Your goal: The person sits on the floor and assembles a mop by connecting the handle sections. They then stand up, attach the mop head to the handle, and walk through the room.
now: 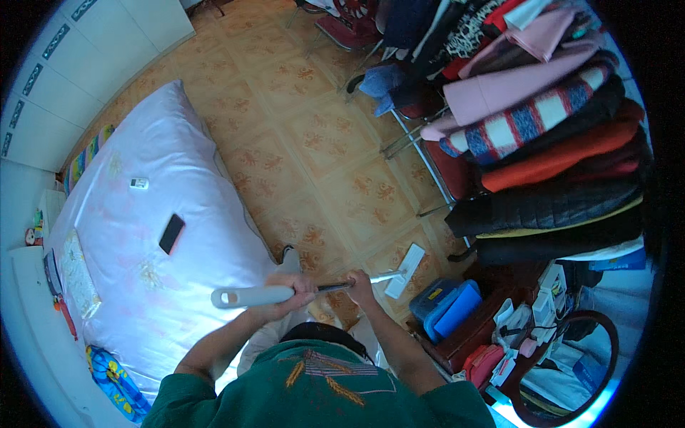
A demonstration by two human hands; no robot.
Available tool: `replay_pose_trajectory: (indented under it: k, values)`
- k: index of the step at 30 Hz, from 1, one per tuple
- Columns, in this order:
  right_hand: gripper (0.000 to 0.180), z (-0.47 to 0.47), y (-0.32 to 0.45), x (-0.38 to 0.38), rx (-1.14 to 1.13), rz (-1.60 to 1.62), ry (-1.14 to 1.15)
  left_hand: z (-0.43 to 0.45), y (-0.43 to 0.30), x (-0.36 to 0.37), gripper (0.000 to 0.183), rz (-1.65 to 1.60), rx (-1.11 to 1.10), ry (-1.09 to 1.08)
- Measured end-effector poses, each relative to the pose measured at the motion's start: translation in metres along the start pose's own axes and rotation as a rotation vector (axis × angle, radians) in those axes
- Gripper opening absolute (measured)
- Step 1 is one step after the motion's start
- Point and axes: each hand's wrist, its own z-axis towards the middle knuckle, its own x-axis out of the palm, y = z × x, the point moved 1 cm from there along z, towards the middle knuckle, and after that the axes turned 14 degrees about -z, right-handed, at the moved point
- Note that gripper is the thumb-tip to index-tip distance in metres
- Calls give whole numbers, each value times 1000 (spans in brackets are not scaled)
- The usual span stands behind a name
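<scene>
Both of my hands are on a flat-headed mop [333,287] with a light grey grip and a metal pole. My left hand [293,294], slightly blurred, is closed around the handle where the thick grip meets the pole. Farther down the pole, my right hand [360,288] grasps it nearer the head. The white rectangular mop head [405,270] is over the patterned tile floor [321,139], right of my hands; whether it touches the tiles I cannot tell. The grip end extends left over the edge of the bed [208,198].
A dark smartphone [172,234] and a white remote control [139,183] lie on the bed. Clothes [535,128] hang on the right above red-seated chairs [448,168]. Blue plastic bins [445,305] stand beside a dark wooden dresser [484,315] with an oval mirror [570,369].
</scene>
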Motion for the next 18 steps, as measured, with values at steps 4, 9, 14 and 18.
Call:
replay_pose_trajectory:
  k: [4, 9, 14, 18]
  values:
    - [25, 63, 98, -7, 84, 171, -171, 62, -108, -31, 28, 115, -82, 243]
    - [24, 152, 195, -17, 106, 344, -182, 110, -210, -53, 29, 264, -71, 459]
    - [25, 220, 272, -26, -86, 496, -321, 115, -269, -69, 27, 405, -9, 495]
    - [18, 275, 300, -16, -202, 441, -261, 125, -296, -89, 26, 487, 9, 492]
